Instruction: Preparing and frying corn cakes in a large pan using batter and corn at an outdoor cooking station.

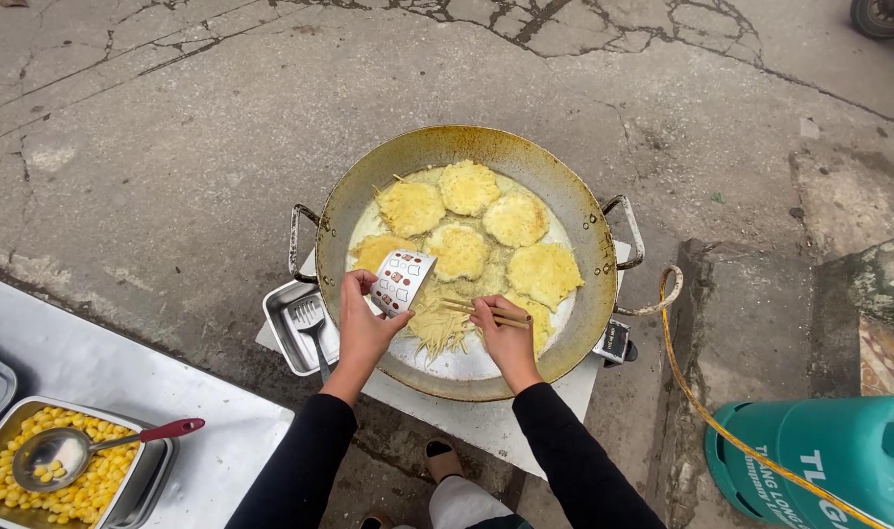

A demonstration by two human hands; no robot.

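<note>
A wide metal frying pan (584, 323) sits on a small stove and holds several round yellow fritters (466, 220) in oil. My left hand (363, 323) grips a small patterned white cup (403, 281), tilted over the near part of the pan. A loose pile of pale shredded batter (437, 328) lies right below the cup. My right hand (506, 338) holds a pair of wooden chopsticks (471, 309) whose tips touch that pile.
A steel tray with a slotted spatula (310, 323) stands left of the pan. At the lower left, a table (123, 382) bears a tray of corn kernels (84, 480) with a red-handled ladle (65, 453). A green gas cylinder (819, 460) and yellow hose (677, 362) are on the right.
</note>
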